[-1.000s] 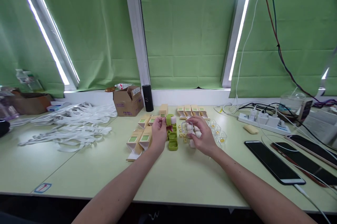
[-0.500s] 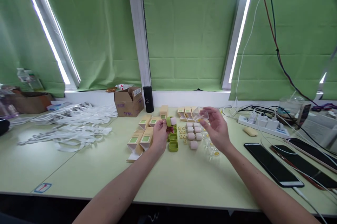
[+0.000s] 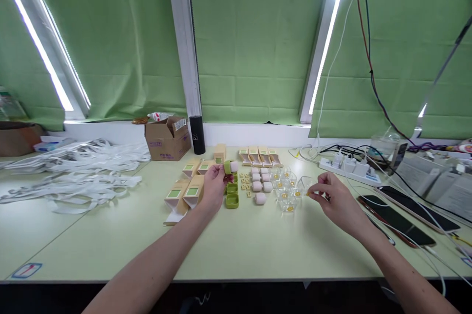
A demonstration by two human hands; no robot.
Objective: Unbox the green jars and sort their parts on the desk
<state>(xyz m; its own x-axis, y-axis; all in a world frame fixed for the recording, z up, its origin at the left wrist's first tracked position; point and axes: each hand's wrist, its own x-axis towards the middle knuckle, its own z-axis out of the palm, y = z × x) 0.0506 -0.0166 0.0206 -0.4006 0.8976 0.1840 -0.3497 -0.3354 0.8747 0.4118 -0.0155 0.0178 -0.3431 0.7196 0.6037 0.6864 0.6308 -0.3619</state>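
My left hand [image 3: 216, 184] is closed around a small green case [image 3: 229, 167] with a pale pink rounded block [image 3: 234, 166] in its opening. Below it stand several green square holders [image 3: 232, 201] in a column. To the right, my right hand [image 3: 330, 201] pinches the edge of a clear plastic cover [image 3: 304, 183] low over the table. Beside that cover sits a group of clear covers with yellow spots [image 3: 288, 205]. Between the holders and the covers lie several pale pink blocks [image 3: 260, 198] and small yellowish square pieces [image 3: 248, 187].
Beige cartons with green windows [image 3: 193, 191] stand left and behind. White straps [image 3: 96, 176], a cardboard box [image 3: 167, 141] and a black cylinder [image 3: 197, 135] are farther left. On the right are phones [image 3: 396, 220], cables and a white power strip [image 3: 350, 170].
My right hand has moved right and down with the clear cover, from the air to beside the other covers. My left hand still holds the green case. The view has shifted right.
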